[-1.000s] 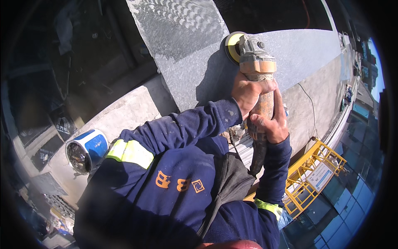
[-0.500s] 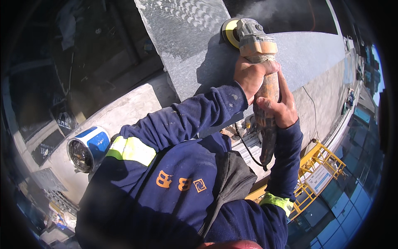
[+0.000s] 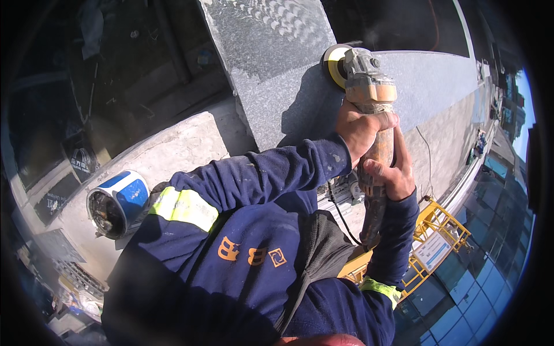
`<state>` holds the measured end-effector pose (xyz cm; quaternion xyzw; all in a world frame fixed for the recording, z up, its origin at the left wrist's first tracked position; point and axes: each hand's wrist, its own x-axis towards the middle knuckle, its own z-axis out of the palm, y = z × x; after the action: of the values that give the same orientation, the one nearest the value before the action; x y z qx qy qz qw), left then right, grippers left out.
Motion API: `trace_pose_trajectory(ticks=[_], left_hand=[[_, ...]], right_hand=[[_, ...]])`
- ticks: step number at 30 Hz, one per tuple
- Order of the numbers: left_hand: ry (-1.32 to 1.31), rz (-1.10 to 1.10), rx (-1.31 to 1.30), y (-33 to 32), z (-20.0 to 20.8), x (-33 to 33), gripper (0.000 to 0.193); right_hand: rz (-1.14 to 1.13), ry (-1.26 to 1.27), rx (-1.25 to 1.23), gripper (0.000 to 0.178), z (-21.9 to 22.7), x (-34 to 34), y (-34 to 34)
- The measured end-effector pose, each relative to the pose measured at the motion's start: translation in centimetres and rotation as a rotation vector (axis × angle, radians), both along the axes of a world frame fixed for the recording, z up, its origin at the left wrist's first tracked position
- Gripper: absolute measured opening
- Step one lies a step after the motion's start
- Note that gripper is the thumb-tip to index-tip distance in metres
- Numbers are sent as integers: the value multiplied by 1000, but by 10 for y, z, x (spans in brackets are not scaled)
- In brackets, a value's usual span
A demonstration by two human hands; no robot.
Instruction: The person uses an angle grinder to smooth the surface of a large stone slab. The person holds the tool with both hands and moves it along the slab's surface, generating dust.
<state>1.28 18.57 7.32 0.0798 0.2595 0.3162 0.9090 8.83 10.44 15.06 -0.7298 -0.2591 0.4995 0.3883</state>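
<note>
My left hand (image 3: 362,130) is wrapped round an orange and grey angle grinder (image 3: 375,93), just behind its head. Lower on the same body, my right hand (image 3: 393,174) grips it with the thumb across the top. A round disc (image 3: 336,66) with a yellow face shows at the left of the grinder's head, over the grey stone slab (image 3: 268,101). Whether the disc touches the slab, I cannot tell. The slab's far part carries curved grinding marks. A black cord (image 3: 341,216) runs from the grinder's rear end.
At the left, a blue and white cylindrical container (image 3: 131,195) lies on its side on a pale concrete ledge (image 3: 173,147). A yellow metal frame (image 3: 434,228) with a white sign stands at the lower right. Glass panels (image 3: 490,277) lie beyond it. Dark openings border the slab.
The grinder and both hands have shifted slightly right and nearer to me in the picture. The dust cloud near the disc has thinned.
</note>
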Motion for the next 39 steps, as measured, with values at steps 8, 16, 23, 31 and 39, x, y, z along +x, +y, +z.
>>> trace_pose_trajectory(ticks=[8, 16, 23, 31, 39], left_hand=[[16, 67, 65, 19, -5, 3, 33], [-77, -20, 139, 27, -3, 22, 41], [-24, -90, 101, 25, -17, 17, 32], [-3, -124, 147, 35, -19, 6, 36], [-24, -128, 163, 39, -21, 7, 37]], right_hand=[[66, -113, -5, 112, -11, 11, 16], [-98, -132, 88, 107, -2, 1, 13], [-75, -151, 102, 110, -18, 1, 11], [-73, -188, 87, 106, -32, -3, 10], [-87, -144, 128, 105, -36, 0, 15]])
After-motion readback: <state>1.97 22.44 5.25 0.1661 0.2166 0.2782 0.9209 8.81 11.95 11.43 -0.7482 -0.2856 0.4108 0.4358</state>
